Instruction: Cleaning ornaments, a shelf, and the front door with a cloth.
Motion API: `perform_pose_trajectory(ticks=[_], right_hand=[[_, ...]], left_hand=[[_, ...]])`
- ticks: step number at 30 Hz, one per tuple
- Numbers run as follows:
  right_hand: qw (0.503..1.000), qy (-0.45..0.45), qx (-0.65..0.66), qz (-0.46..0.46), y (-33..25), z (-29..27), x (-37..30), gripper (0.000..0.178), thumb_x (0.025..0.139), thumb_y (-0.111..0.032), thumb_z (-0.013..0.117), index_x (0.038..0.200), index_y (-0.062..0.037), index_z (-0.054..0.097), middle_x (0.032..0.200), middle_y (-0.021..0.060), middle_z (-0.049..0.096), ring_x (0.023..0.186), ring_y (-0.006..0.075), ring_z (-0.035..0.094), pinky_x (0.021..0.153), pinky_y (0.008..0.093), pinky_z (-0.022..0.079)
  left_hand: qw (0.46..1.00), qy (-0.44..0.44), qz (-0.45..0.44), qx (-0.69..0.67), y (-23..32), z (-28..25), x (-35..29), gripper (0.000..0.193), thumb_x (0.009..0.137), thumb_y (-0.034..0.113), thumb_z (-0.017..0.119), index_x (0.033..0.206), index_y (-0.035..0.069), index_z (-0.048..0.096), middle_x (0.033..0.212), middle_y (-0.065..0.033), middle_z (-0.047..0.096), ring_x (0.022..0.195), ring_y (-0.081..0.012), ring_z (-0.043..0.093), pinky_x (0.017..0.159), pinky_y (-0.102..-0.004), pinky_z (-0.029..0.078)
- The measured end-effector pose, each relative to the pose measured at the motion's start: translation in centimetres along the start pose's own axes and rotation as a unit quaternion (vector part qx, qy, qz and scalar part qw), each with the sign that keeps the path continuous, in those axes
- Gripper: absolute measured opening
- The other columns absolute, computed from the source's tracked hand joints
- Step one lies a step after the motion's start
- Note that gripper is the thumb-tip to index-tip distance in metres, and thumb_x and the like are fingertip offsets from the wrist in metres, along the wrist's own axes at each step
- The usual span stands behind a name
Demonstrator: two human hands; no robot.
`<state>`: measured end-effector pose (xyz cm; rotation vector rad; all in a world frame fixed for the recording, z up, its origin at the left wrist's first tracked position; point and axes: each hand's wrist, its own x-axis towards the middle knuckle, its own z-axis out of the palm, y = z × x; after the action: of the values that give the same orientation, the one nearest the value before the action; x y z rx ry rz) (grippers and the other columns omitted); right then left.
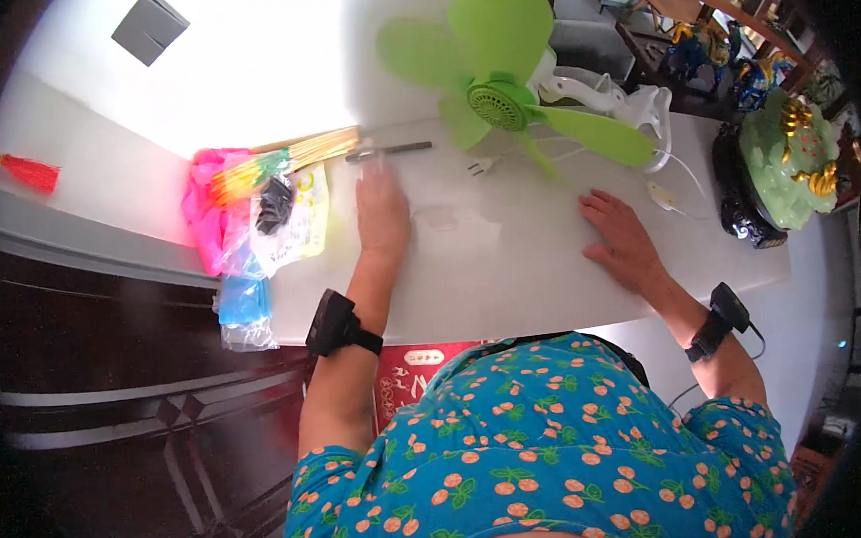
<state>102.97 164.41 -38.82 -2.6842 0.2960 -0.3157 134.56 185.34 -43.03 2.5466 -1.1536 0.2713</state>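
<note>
My left hand [382, 213] reaches forward over the pale tabletop [509, 284], its fingers smeared by motion. A thin dark pen-like stick [405, 149] lies just beyond the fingertips; whether they touch it I cannot tell. Flat on the right part of the table rests my right hand [622, 241], fingers spread and holding nothing. Between and beyond both hands stands a small fan [497, 107] with bright green blades and a white body. Its white cord and plug [477, 169] lie on the table. A faint shiny patch [438, 218] marks the surface beside my left hand.
Left of my left hand are a bundle of yellow-orange sticks [322, 148], a pink bag [202, 218], a dark bundled item [274, 207] on a clear printed bag, and a blue packet [244, 300] at the edge. A green-and-gold carving [785, 168] stands at the right.
</note>
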Motion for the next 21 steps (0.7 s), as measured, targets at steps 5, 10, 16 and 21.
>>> perform_pose_trajectory(ticks=[5,10,16,21], right_hand=[[0.999,-0.02,-0.038,-0.006,-0.2,-0.1,0.4,0.062,0.073,-0.021,0.067,0.128,-0.0022,0.046,0.136,0.0144,0.043,0.132,0.0323,0.033,0.109,0.0425,0.027],[0.998,-0.029,-0.046,0.026,-0.5,-0.3,0.2,0.062,0.07,-0.017,0.067,0.127,-0.0019,0.047,0.137,0.0146,0.043,0.131,0.0321,0.034,0.109,0.0425,0.027],[0.999,-0.017,-0.038,0.013,-0.5,-0.1,0.1,0.062,0.07,-0.016,0.067,0.127,-0.005,0.047,0.137,0.0136,0.043,0.131,0.0324,0.035,0.11,0.0429,0.026],[0.999,-0.017,-0.046,0.016,-0.2,0.1,0.3,0.062,0.07,-0.016,0.067,0.127,-0.0058,0.048,0.137,0.0134,0.044,0.131,0.0329,0.035,0.11,0.0432,0.026]], left_hand=[[0.997,0.059,0.045,-0.033,-0.9,2.1,2.6,0.049,0.081,0.006,0.054,0.128,0.0,0.045,0.134,-0.0233,0.042,0.129,-0.0356,0.037,0.106,-0.0446,0.029],[0.999,-0.009,0.021,-0.04,3.7,0.9,1.8,0.05,0.087,0.018,0.054,0.131,0.0,0.04,0.14,-0.0223,0.034,0.133,-0.0352,0.029,0.108,-0.048,0.026],[0.99,-0.021,0.091,-0.105,6.7,-0.1,-1.7,0.054,0.084,0.014,0.052,0.134,-0.002,0.038,0.142,-0.0189,0.034,0.136,-0.0319,0.025,0.113,-0.0435,0.019],[0.976,-0.073,0.153,-0.138,7.1,-1.9,-5.1,0.052,0.082,0.002,0.045,0.133,0.002,0.039,0.143,-0.0156,0.035,0.136,-0.0314,0.028,0.112,-0.0443,0.022]])
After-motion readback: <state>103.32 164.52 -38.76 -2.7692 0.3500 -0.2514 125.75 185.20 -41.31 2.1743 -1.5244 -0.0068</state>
